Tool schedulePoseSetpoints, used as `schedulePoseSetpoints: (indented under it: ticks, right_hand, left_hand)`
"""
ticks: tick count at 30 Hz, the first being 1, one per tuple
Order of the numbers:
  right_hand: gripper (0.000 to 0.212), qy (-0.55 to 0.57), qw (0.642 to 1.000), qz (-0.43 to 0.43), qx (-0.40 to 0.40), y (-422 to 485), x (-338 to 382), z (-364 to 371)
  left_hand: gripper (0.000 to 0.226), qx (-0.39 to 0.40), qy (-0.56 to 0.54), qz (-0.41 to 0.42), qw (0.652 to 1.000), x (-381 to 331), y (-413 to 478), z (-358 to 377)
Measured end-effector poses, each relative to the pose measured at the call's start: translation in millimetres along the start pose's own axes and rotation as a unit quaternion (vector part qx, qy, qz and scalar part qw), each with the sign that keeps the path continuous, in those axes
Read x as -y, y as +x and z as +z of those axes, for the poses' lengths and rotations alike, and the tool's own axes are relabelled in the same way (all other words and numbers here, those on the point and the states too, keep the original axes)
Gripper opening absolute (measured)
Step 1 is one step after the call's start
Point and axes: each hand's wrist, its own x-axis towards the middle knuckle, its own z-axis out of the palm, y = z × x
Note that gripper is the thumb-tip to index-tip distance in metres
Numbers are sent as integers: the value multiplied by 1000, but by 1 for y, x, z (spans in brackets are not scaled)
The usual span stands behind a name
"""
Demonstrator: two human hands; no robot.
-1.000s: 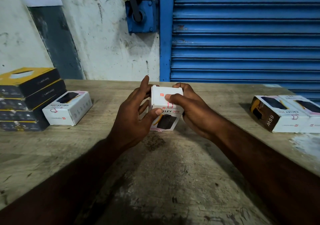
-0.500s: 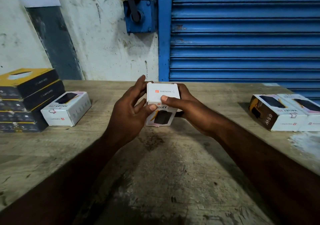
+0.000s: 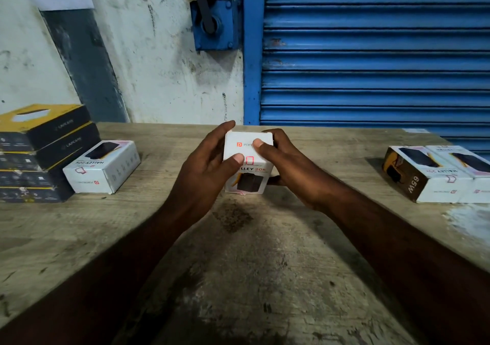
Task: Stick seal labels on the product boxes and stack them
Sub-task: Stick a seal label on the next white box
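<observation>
A white product box [image 3: 248, 177] marked "HALLEY 20K" stands on end at the middle of the wooden table [image 3: 238, 251]. My left hand [image 3: 205, 169] grips its left side, fingers behind and thumb on the front. My right hand [image 3: 285, 167] grips its right side, thumb pressing on the top flap. Between the two thumbs a small red-outlined seal label [image 3: 249, 160] lies over the flap edge. One more white box [image 3: 102, 167] lies flat at the left. Two white boxes [image 3: 424, 175] [image 3: 474, 175] lie side by side at the right.
A stack of black-and-yellow boxes [image 3: 39, 153] stands at the far left, touching the white box. Behind the table are a stained white wall and a blue roller shutter [image 3: 371, 52]. A blue metal bracket [image 3: 214, 23] hangs on the wall.
Both thumbs have slid along the box's top edge; the box is tipped a little more upright, its top flap facing me. The boxes at the sides have not moved.
</observation>
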Motion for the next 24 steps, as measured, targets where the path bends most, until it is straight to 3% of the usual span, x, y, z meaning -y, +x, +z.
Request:
schedulePoseSetpoints:
  ticks: [8,14,20,24]
  right_hand:
    - [25,-30,999,-30,5,-2,-3,3]
    - [44,-58,998,-39,1,-3,-6,7]
    - [46,-53,998,-39,12,-5,-6,10]
    - [36,-30,999,-41,14,-7,-3,11]
  left_hand:
    - [63,-9,-8,-19,1000,4,-3,5]
    - [57,-41,-11,-20,999,4,-5,10]
    - [50,-63,-9,-27,998,6,-6,11]
    - [45,-67,-9,-29,997,6,-6,9]
